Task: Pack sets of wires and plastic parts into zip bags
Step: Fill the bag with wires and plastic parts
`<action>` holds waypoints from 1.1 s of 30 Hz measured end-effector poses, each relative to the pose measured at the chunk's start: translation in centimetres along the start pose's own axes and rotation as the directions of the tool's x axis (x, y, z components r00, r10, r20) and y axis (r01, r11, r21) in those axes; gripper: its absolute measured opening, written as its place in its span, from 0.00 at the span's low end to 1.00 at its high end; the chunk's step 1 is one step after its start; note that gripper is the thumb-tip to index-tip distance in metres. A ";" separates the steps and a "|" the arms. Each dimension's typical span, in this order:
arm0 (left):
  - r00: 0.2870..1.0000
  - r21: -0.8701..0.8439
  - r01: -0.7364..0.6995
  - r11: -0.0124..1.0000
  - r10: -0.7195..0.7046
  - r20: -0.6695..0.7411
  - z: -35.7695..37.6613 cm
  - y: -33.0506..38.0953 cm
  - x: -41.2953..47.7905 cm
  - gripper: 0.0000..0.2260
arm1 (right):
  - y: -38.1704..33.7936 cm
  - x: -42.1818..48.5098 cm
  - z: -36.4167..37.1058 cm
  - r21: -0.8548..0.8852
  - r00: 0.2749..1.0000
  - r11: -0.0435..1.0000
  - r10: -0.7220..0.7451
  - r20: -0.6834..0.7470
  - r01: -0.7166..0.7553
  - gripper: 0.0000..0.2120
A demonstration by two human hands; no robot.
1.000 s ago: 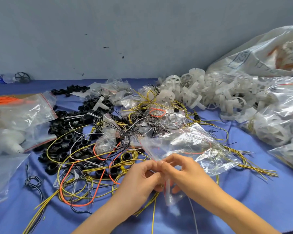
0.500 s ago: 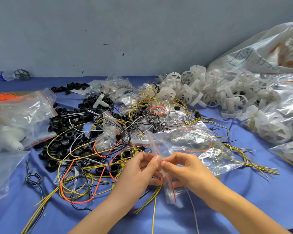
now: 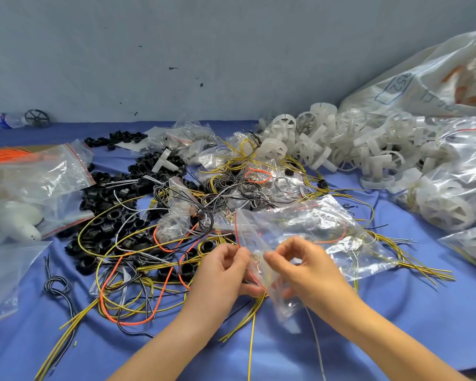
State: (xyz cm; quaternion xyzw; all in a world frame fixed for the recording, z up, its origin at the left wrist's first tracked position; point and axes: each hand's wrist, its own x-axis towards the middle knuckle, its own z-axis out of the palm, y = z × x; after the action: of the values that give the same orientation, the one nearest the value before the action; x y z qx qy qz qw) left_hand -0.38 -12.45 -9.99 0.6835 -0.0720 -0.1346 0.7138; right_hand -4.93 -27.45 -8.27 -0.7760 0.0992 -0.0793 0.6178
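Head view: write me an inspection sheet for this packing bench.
Surface: blue cloth, largely covered.
Job's things: clear zip bag held at its red-striped mouth; black rings heaped left; white wheels heaped right.
Clutter: filled bags at left; big sack at right.
Hands: left hand and right hand both pinch the zip bag.
Cables: yellow wires, orange wire and black ones tangled loose.
Surroundings: grey wall; bottle at far left.
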 end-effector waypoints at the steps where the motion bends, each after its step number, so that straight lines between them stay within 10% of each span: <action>1: 1.000 0.004 -0.006 1.000 0.006 -0.028 -0.1 -0.1 0.1 0.08 | -0.3 0.0 -0.2 -0.031 0.997 0.999 -0.046 -0.066 0.044 0.08; 8: 0.961 0.407 -0.218 0.887 0.269 -0.071 -1.5 -0.5 1.5 0.06 | -2.2 -1.2 -1.3 -0.247 0.876 0.918 -0.377 -0.302 0.310 0.10; 16: 0.948 0.699 -0.303 0.648 0.282 0.149 -0.2 0.6 2.6 0.04 | -2.3 -2.9 0.2 -0.588 0.681 0.560 -0.732 -0.022 0.583 0.05; 22: 0.935 0.744 -0.305 0.595 0.336 0.115 -1.4 3.0 4.0 0.04 | -1.7 0.3 -1.5 -0.624 0.918 0.712 -0.396 0.020 0.321 0.09; 33: 0.943 0.954 -0.277 0.118 0.225 0.246 1.8 6.2 14.0 0.15 | -1.2 1.5 -3.9 -0.551 0.950 0.774 -0.257 0.175 0.311 0.10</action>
State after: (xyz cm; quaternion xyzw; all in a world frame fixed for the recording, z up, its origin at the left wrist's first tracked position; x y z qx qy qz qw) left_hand 13.00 -18.10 -4.89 0.9547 -0.2693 0.0515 0.1154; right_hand -4.35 -31.27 -6.19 -0.9340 -0.0276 -0.1034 0.3409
